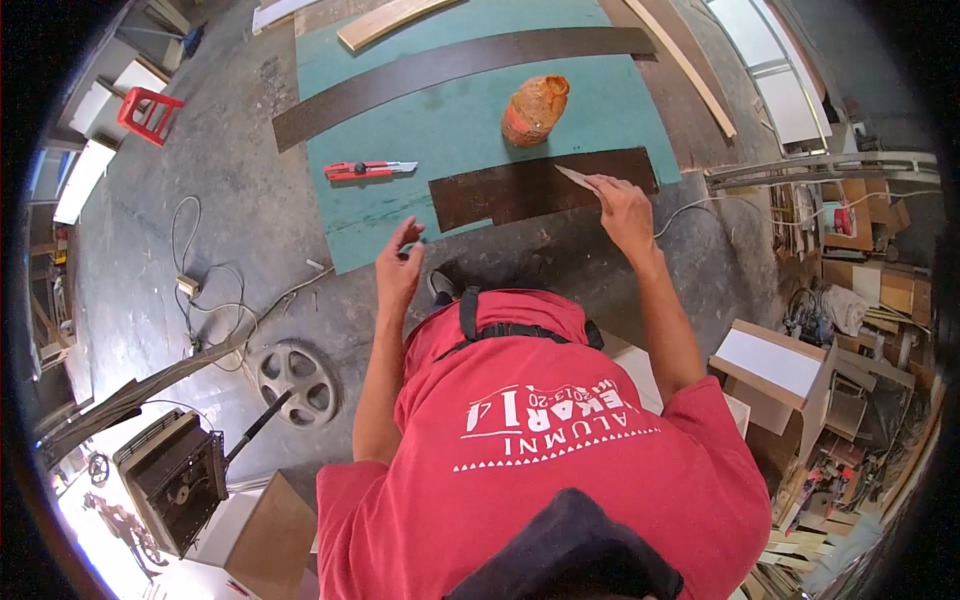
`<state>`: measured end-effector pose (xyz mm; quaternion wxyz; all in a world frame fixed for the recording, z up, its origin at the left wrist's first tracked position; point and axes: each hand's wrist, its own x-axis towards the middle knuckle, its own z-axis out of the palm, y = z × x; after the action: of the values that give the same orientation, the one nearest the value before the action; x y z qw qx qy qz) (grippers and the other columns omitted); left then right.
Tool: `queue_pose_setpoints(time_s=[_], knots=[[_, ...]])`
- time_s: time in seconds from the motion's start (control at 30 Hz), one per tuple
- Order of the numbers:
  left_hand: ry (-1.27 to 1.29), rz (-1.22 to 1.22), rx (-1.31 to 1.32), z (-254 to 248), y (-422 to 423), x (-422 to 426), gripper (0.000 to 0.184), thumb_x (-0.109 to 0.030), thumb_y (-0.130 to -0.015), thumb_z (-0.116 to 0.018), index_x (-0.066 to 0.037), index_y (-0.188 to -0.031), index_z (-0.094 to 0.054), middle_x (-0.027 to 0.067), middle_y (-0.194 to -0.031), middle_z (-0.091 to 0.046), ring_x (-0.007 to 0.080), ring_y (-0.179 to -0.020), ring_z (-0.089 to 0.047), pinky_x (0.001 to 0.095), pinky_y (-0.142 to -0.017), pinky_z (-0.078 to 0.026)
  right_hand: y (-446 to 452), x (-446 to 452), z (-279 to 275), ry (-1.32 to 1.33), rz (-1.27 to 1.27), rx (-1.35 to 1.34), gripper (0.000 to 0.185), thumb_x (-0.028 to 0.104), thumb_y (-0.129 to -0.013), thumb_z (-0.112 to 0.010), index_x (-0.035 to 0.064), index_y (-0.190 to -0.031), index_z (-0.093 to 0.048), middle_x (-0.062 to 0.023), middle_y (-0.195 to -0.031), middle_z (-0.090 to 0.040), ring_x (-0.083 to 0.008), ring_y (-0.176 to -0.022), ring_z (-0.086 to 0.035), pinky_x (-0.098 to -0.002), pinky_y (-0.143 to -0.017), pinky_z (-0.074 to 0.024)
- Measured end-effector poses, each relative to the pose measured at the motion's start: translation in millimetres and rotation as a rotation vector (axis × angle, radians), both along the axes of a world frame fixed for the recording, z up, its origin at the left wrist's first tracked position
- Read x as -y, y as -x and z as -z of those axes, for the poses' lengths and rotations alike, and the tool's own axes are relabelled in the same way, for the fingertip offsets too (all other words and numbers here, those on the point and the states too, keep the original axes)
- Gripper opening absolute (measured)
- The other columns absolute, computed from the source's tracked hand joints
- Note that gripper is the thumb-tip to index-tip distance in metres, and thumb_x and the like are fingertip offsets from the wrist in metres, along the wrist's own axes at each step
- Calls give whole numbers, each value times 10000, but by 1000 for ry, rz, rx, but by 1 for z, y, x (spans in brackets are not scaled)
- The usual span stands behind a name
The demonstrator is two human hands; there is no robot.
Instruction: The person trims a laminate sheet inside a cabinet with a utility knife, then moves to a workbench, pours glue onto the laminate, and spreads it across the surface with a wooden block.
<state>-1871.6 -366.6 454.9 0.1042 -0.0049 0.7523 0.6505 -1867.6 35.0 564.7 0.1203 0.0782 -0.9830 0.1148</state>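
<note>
My right hand (pixel 622 208) pinches a thin, pale glue spreader (pixel 575 178), its tip over a dark brown wood-grain sheet (pixel 540 188). That sheet lies flat on the green tabletop (pixel 375 215), with a notch in its near edge. Beyond it stands an orange can (pixel 535 110) crusted with dried material; its contents cannot be made out. My left hand (pixel 400 262) is empty, fingers apart, by the table's near edge left of the sheet. A red utility knife (pixel 370 170) with its blade out rests on the green surface beyond that hand.
A long dark strip (pixel 460 62) crosses the tabletop's far side, with a pale board (pixel 390 22) behind it. A wooden batten (pixel 685 70) runs along the right. Cables (pixel 235 310) and a spoked wheel (pixel 298 383) are on the floor at left. A red stool (pixel 150 115) stands farther off.
</note>
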Motion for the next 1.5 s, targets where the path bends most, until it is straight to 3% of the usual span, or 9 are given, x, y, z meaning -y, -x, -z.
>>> queue_pose_setpoints(time_s=[0.1, 0.13, 0.33, 0.5, 0.87, 0.93, 1.0, 1.23, 1.5], knots=[[205, 91, 22, -9, -5, -16, 598, -136, -918, -674, -106, -1498, -532, 144, -1311, -688, 254, -1126, -667, 337, -921, -520, -8, 4, 21, -3, 119, 43, 240, 54, -944, -613, 81, -1169, -691, -109, -1156, -729, -342, -973, -703, -486, -807, -557], [262, 105, -38, -10, -9, -20, 656, -157, -893, -683, -95, -1519, -497, 181, -1326, -663, 317, -1171, -634, 373, -976, -494, -7, 7, 27, -40, 179, 44, 251, 56, -938, -609, 74, -1175, -690, -115, -1136, -731, -349, -962, -701, -486, -805, -560], [290, 196, -51, -12, -13, -25, 688, -152, -886, -668, -86, -1540, -462, 212, -1336, -637, 365, -1254, -570, 408, -1045, -455, 6, 63, 50, -77, 209, 177, 253, 77, -894, -597, 53, -1123, -703, -146, -1023, -721, -375, -900, -696, -485, -792, -572], [337, 226, -79, -16, -10, -23, 716, -155, -888, -677, -110, -1560, -435, 178, -1375, -627, 354, -1262, -576, 406, -1057, -455, 25, 126, 49, 84, 54, 128, 200, 76, -864, -596, 35, -1030, -701, -178, -979, -708, -376, -874, -700, -482, -782, -575], [248, 162, -53, -5, -13, -23, 712, -149, -908, -661, -130, -1577, -419, 136, -1437, -611, 265, -1254, -605, 337, -951, -491, 48, 172, 42, -40, -336, 145, 253, 60, -811, -630, 66, -1051, -710, -124, -1031, -735, -334, -944, -698, -454, -784, -558], [-179, 78, 176, -1, -13, -27, 687, -168, -944, -641, -107, -1585, -401, 136, -1444, -602, 251, -1255, -608, 338, -936, -490, 51, 161, 36, -28, -374, 151, 285, 53, -814, -626, 86, -1082, -718, -107, -1066, -740, -326, -957, -694, -447, -800, -545], [-286, 15, 292, -20, -9, -26, 666, -177, -962, -626, -89, -1581, -399, 135, -1443, -598, 243, -1253, -606, 341, -953, -484, 53, 148, 34, -4, -403, 175, 376, 43, -828, -614, 145, -1169, -737, -61, -1145, -746, -306, -973, -686, -429, -843, -512], [-848, -171, 672, -7, -17, -36, 593, -256, -990, -590, -12, -1513, -455, 112, -1366, -624, 221, -1223, -605, 343, -1015, -459, 56, 141, 21, 39, -350, 169, 403, 21, -835, -599, 141, -1194, -736, -63, -1102, -756, -300, -968, -678, -429, -843, -499], [-979, -195, 797, 31, -13, -40, 496, -296, -985, -514, 17, -1357, -614, 134, -1327, -656, 272, -1212, -615, 401, -1058, -441, 41, 141, 43, -3, -386, 147, 388, 9, -799, -626, 121, -1153, -738, -82, -1113, -755, -322, -979, -670, -463, -845, -492]])
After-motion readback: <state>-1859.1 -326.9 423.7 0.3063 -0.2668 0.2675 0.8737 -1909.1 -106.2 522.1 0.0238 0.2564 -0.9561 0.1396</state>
